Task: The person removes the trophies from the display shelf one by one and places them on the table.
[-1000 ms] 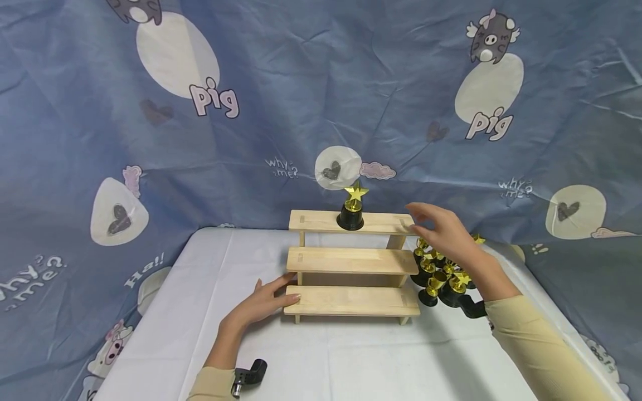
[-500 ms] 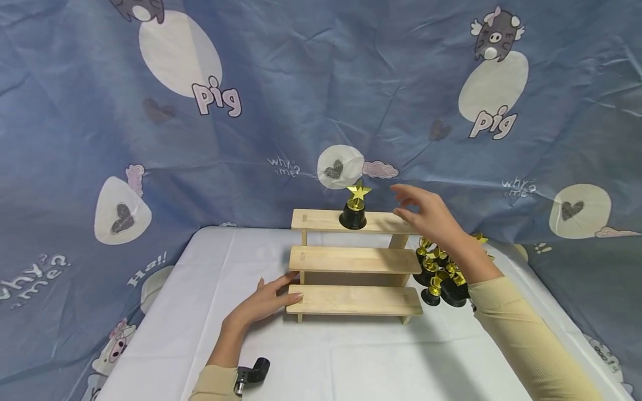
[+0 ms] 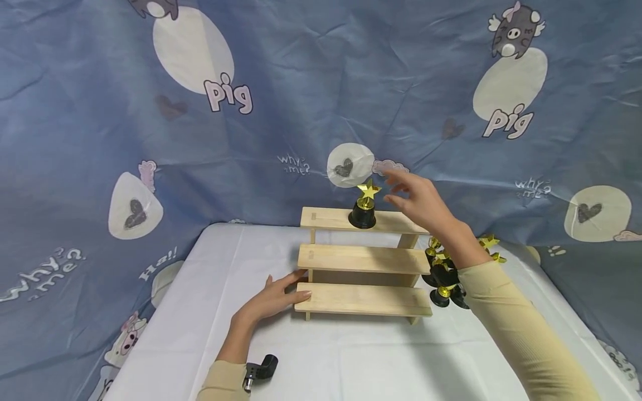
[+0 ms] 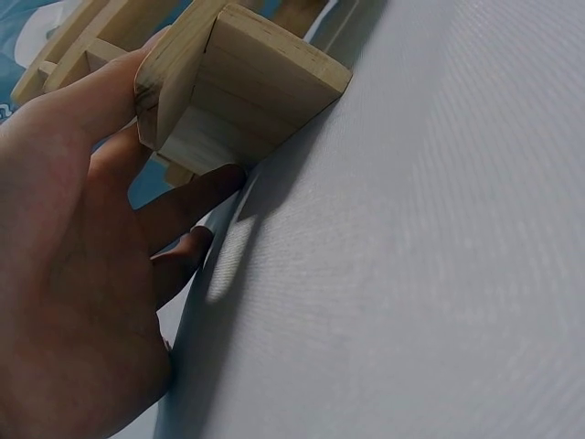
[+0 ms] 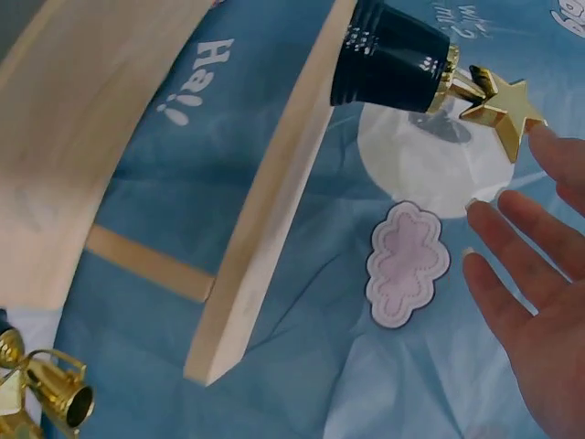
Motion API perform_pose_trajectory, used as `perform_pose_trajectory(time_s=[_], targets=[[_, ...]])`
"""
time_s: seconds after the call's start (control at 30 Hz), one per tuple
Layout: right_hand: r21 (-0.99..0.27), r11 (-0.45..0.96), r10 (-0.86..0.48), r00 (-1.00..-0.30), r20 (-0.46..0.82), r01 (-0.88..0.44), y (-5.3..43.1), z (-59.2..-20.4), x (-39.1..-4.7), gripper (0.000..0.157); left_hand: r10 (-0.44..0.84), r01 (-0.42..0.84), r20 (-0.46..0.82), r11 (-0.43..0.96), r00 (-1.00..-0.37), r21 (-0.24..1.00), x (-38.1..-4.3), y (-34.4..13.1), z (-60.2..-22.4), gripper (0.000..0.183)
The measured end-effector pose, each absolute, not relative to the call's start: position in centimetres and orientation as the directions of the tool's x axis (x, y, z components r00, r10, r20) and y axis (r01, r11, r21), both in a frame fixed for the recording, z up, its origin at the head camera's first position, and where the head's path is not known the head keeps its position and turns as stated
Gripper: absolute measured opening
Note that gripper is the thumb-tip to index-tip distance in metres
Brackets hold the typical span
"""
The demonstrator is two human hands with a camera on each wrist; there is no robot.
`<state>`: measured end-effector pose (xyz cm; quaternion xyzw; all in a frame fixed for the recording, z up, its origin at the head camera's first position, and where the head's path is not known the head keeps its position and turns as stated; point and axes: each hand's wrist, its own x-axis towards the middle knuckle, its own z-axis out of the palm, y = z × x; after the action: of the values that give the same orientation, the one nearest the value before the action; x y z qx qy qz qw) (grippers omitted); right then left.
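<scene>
A three-step wooden display stand (image 3: pixel 363 299) stands on the white cloth. Upright on its top step is a small trophy (image 3: pixel 364 213) with a black base and a gold star. My right hand (image 3: pixel 420 201) hovers just right of the star, fingers spread and slightly bent, holding nothing. In the right wrist view a fingertip lies close to the star (image 5: pixel 505 110); whether it touches, I cannot tell. My left hand (image 3: pixel 271 301) holds the left end of the bottom step, thumb on top; the left wrist view shows its other fingers around the end (image 4: pixel 260 78).
Several more gold-and-black trophies (image 3: pixel 441 296) cluster right of the stand, partly hidden by my right forearm. A blue printed cloth (image 3: pixel 281 111) hangs behind the table (image 3: pixel 311 362). A black wrist camera mount (image 3: pixel 262 367) sits by my left wrist.
My right hand has risen and moved left, from beyond the top step's right end to beside the star trophy. The view has shifted slightly; my left hand stays at the stand.
</scene>
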<state>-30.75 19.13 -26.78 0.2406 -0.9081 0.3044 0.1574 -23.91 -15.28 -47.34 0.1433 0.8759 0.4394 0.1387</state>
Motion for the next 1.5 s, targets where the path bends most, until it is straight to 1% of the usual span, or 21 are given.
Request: perform_pose_trajectory(time_s=[0.13, 0.3, 0.53, 0.67, 1.0, 1.17, 1.4, 1.5], targets=[[-0.509, 0.677, -0.340, -0.839, 0.425, -0.532, 18.4, -26.6, -31.1, 0.058, 0.373, 0.139, -0.109, 0.578, -0.921, 0.804, -24.0, -15.0, -47.2, 0.076], [-0.529, 0.669, -0.337, -0.847, 0.411, -0.522, 17.4, -27.0, -31.3, 0.048, 0.370, 0.138, -0.109, 0.581, -0.923, 0.802, -24.0, -14.8, -47.2, 0.077], [-0.512, 0.654, -0.312, -0.815, 0.489, -0.557, 16.5, -27.9, -31.6, 0.033, 0.367, 0.130, -0.118, 0.583, -0.923, 0.802, -24.1, -14.9, -47.5, 0.077], [-0.499, 0.649, -0.313, -0.799, 0.513, -0.574, 16.2, -28.2, -31.7, 0.028, 0.369, 0.125, -0.126, 0.586, -0.921, 0.800, -24.1, -14.9, -47.6, 0.077], [-0.477, 0.655, -0.331, -0.790, 0.515, -0.586, 15.9, -28.1, -31.8, 0.026, 0.362, 0.122, -0.126, 0.589, -0.924, 0.799, -24.0, -14.6, -47.3, 0.077], [-0.457, 0.680, -0.320, -0.793, 0.519, -0.574, 16.1, -27.8, -31.7, 0.025, 0.360, 0.118, -0.127, 0.587, -0.924, 0.801, -24.0, -14.6, -47.3, 0.078], [-0.421, 0.688, -0.328, -0.771, 0.546, -0.591, 16.4, -27.8, -31.7, 0.022, 0.359, 0.123, -0.120, 0.586, -0.926, 0.801, -24.0, -14.9, -47.4, 0.078], [-0.420, 0.694, -0.321, -0.774, 0.545, -0.584, 16.7, -27.9, -31.6, 0.022, 0.358, 0.120, -0.121, 0.582, -0.926, 0.804, -24.0, -15.0, -47.4, 0.077]])
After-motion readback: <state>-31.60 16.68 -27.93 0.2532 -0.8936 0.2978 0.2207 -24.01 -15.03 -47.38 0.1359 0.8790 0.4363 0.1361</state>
